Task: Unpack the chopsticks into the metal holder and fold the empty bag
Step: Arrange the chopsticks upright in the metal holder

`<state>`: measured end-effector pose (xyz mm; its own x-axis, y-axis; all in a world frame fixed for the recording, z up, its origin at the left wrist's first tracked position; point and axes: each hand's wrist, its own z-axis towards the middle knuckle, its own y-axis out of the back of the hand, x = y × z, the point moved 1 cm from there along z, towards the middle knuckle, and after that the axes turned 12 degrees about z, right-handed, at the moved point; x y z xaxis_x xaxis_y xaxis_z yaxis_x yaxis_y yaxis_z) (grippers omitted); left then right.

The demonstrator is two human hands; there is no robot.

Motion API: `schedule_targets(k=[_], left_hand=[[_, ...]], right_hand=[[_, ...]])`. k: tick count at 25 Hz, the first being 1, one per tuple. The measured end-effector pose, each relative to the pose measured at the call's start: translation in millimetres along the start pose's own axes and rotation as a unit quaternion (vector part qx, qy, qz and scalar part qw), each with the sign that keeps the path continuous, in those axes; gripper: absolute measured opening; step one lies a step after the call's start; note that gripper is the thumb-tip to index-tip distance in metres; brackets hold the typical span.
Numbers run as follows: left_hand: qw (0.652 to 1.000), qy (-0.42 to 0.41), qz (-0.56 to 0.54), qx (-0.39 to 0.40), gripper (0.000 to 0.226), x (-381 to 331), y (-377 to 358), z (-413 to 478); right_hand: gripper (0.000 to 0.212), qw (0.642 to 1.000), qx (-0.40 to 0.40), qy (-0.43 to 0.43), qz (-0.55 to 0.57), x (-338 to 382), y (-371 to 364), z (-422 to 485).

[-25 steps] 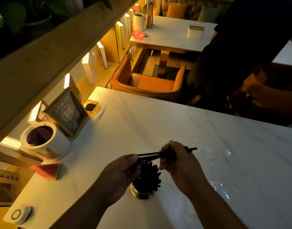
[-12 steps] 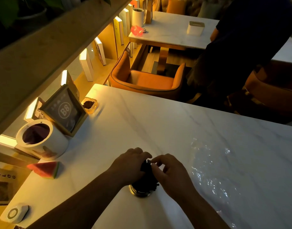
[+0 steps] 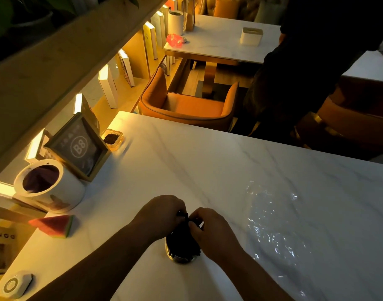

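Observation:
A round metal holder (image 3: 181,258) stands on the white marble table (image 3: 186,166) near the front edge, packed with black chopsticks (image 3: 183,240) standing upright. My left hand (image 3: 162,213) and my right hand (image 3: 210,229) meet over the tops of the chopsticks, fingers curled around them from both sides. The hands hide most of the chopstick tips. A clear, crumpled plastic bag (image 3: 273,218) lies flat on the table to the right of my hands, glinting in the light.
Along the left edge stand a white cylindrical bin (image 3: 49,187), a framed B8 sign (image 3: 80,148), a small dish (image 3: 113,139), a watermelon-slice ornament (image 3: 54,225) and a white call button (image 3: 12,284). An orange chair (image 3: 186,105) and a person in dark clothes (image 3: 305,61) are beyond the table.
A second ago both hands held a bundle of chopsticks level above the holder. The bundle has since gone down into the holder and both hands have closed in over its top.

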<state>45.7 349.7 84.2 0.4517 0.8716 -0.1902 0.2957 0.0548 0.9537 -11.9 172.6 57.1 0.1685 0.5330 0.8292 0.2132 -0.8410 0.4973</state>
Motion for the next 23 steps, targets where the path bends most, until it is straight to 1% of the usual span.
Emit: schedule_targets(k=[3, 8, 10, 12, 13, 14, 15, 16, 17, 18, 19, 20, 21, 22, 23], left_hand=[[1.000, 0.020, 0.004, -0.012, 0.019, 0, 11, -4], [0.995, 0.062, -0.024, -0.068, 0.013, 23, 63, -30], [0.989, 0.097, -0.067, -0.088, 0.008, 43, 82, -48], [0.971, 0.151, -0.151, -0.110, 0.004, 63, 94, -64], [0.949, 0.183, -0.215, -0.137, 0.003, 71, 96, -68], [0.913, 0.215, -0.304, -0.165, 0.002, 76, 94, -71], [0.861, 0.238, -0.412, -0.179, 0.004, 75, 88, -72], [0.806, 0.250, -0.508, -0.174, 0.010, 69, 79, -71], [0.761, 0.252, -0.577, -0.155, 0.014, 59, 67, -69], [0.736, 0.251, -0.615, -0.128, 0.016, 47, 52, -67], [0.723, 0.246, -0.638, -0.099, 0.018, 35, 39, -65], [0.718, 0.237, -0.650, -0.073, 0.020, 22, 28, -63], [0.720, 0.232, -0.652, -0.053, 0.020, 13, 19, -61], [0.739, 0.227, -0.633, -0.042, 0.017, 6, 10, -59], [0.779, 0.225, -0.584, -0.042, 0.013, 3, 4, -58]], right_hand=[[0.016, 1.000, -0.004, 0.009, -0.013, 2, 0, 3], [0.018, 1.000, -0.014, 0.009, -0.011, 6, 8, 2], [0.017, 1.000, -0.022, 0.000, 0.001, 9, 12, 0], [0.017, 0.998, -0.055, -0.003, 0.025, 11, 19, -4], [0.018, 0.996, -0.077, -0.007, 0.040, 12, 23, -5], [0.019, 0.995, -0.083, -0.014, 0.060, 13, 26, -7], [0.021, 0.994, -0.060, -0.023, 0.094, 16, 28, -8], [0.024, 0.987, -0.007, -0.035, 0.155, 21, 28, -8], [0.029, 0.968, 0.057, -0.050, 0.241, 29, 29, -9], [0.036, 0.930, 0.101, -0.062, 0.347, 38, 29, -9], [0.040, 0.891, 0.108, -0.071, 0.435, 47, 32, -8], [0.035, 0.872, 0.085, -0.066, 0.478, 55, 37, -7], [0.027, 0.877, 0.043, -0.051, 0.475, 61, 42, -6], [0.025, 0.898, -0.004, -0.037, 0.439, 64, 47, -6], [0.030, 0.921, -0.044, -0.020, 0.386, 63, 52, -7]])
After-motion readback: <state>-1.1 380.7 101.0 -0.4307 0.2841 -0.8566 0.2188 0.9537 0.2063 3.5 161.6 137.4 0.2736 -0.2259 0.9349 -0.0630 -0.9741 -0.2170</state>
